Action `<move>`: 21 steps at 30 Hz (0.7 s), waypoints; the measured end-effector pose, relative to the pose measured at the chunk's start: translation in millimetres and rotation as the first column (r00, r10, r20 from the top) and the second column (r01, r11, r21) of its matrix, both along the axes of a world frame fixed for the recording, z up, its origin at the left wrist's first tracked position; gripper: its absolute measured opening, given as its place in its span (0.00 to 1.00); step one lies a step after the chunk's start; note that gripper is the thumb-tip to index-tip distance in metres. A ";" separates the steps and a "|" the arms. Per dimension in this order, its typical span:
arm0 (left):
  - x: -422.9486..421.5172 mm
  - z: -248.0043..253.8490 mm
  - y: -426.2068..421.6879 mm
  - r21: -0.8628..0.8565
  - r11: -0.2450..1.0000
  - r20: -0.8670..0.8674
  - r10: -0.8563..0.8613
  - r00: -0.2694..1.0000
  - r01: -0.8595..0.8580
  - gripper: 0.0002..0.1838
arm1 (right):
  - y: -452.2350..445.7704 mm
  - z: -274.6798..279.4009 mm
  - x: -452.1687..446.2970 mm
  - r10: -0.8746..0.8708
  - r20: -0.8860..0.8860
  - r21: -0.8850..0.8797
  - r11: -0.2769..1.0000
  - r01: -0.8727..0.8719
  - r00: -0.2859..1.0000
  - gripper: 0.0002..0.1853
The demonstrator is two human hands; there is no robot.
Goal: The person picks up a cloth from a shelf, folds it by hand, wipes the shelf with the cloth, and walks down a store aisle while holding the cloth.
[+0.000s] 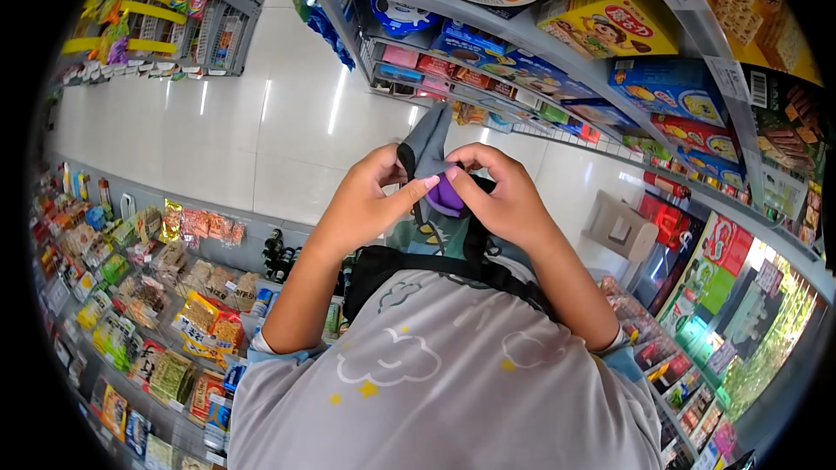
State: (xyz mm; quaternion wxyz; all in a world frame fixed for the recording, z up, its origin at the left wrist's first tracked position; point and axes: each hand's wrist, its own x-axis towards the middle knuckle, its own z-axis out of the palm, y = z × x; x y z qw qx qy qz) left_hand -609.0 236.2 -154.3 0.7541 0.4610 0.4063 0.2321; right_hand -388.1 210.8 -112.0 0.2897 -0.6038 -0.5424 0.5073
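In front of my waist, both hands work at a grey cloth piece (427, 150) with dark edging. A smooth purple thing (446, 195) shows at its lower end; I cannot make out its kind. My left hand (370, 198) is closed on the grey cloth from the left, its thumb reaching to the purple part. From the right, my right hand (503, 196) pinches the same spot, thumb and fingers at the upper edge of the purple thing. Just below lies camouflage-patterned fabric (433, 238) with black straps, above a pale apron (435, 365) printed with clouds and stars.
A shelf (514, 26) with cookie tins and boxes stands ahead and to the right. Packaged snacks (209, 322) fill a shelf on the left. Another snack rack (187, 13) stands far left, across the tiled floor (292, 122). A beige bin-like object (620, 224) is at right.
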 end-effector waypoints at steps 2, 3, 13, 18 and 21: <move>0.4 2.6 5.5 -0.054 0.999 0.029 -0.001 1.000 0.003 0.22 | -0.7 1.8 -1.9 -0.068 0.023 -0.048 0.996 0.070 0.997 0.11; 0.8 3.2 6.8 -0.101 0.995 0.052 0.016 0.998 -0.011 0.22 | -2.5 0.1 -1.9 -0.076 0.028 -0.054 0.995 0.078 0.997 0.11; -0.4 -7.8 -2.4 -0.156 0.985 0.100 0.090 0.991 -0.074 0.15 | -7.8 -5.8 -6.5 -0.086 -0.033 -0.049 0.995 0.084 0.996 0.13; -0.3 -0.7 -9.4 0.014 0.999 -0.010 0.041 0.999 -0.041 0.13 | -11.2 -13.8 -6.2 -0.035 -0.018 -0.086 0.996 0.033 0.999 0.12; -0.9 0.7 -14.1 0.093 0.996 -0.022 0.014 1.000 -0.012 0.14 | -13.1 -17.9 -6.9 -0.059 -0.071 -0.070 0.996 0.054 0.996 0.11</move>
